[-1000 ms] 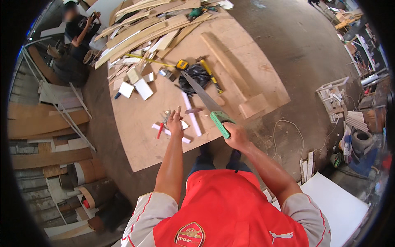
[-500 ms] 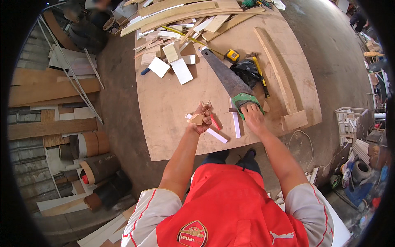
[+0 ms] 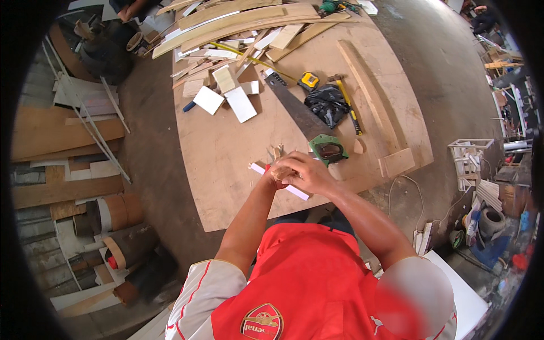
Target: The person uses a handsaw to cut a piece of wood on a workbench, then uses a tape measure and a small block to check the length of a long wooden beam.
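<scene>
Both of my hands meet over the near part of the plywood table. My left hand (image 3: 271, 177) is closed around a small wooden piece (image 3: 280, 173), partly hidden by fingers. Over it, my right hand (image 3: 309, 173) curls its fingers onto the same piece. A green-handled handsaw (image 3: 294, 110) lies flat just beyond my right hand, its blade running away to the far left. Under my hands is a narrow pale strip (image 3: 297, 192), partly covered. Something red shows beside my left hand, mostly hidden.
Offcuts (image 3: 241, 105) and long boards (image 3: 238, 25) pile up at the table's far left. Beyond the saw lie a yellow tape measure (image 3: 309, 81), a black plastic bag (image 3: 328, 105) and a hammer (image 3: 349, 107). A long timber (image 3: 374, 96) lies on the right.
My right hand has let go of the saw handle and moved left onto the wooden piece in my left hand. The saw now rests on the table.
</scene>
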The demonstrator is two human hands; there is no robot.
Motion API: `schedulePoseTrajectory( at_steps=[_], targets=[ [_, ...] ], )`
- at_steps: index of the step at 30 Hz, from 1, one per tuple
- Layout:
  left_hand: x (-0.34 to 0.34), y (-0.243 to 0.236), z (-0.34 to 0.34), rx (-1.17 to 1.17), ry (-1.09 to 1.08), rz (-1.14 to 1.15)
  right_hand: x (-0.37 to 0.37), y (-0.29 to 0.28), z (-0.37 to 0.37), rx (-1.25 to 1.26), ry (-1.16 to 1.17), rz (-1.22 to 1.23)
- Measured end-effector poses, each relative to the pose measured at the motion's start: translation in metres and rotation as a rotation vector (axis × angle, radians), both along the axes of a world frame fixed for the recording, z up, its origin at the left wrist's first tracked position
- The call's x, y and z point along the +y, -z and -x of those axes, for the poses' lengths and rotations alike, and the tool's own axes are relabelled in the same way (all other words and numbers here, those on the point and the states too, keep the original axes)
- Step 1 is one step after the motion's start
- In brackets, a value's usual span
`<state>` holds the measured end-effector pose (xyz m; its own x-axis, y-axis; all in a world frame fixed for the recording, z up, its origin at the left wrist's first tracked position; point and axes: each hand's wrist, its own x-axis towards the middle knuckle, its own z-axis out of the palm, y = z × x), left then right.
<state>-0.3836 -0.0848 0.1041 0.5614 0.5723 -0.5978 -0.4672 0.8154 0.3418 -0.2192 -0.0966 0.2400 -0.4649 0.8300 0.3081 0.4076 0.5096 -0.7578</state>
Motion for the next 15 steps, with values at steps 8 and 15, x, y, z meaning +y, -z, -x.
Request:
schedulePoseTrajectory(
  at_steps=[8,15],
  targets=[
    [-0.011,-0.058,-0.033,-0.065,0.081,-0.146,-0.025,0.04,-0.05,0.217,0.323,0.385],
    [-0.013,-0.069,-0.091,0.157,0.009,-0.427,-0.025,0.045,-0.112,0.585,0.49,0.663]
  ],
)
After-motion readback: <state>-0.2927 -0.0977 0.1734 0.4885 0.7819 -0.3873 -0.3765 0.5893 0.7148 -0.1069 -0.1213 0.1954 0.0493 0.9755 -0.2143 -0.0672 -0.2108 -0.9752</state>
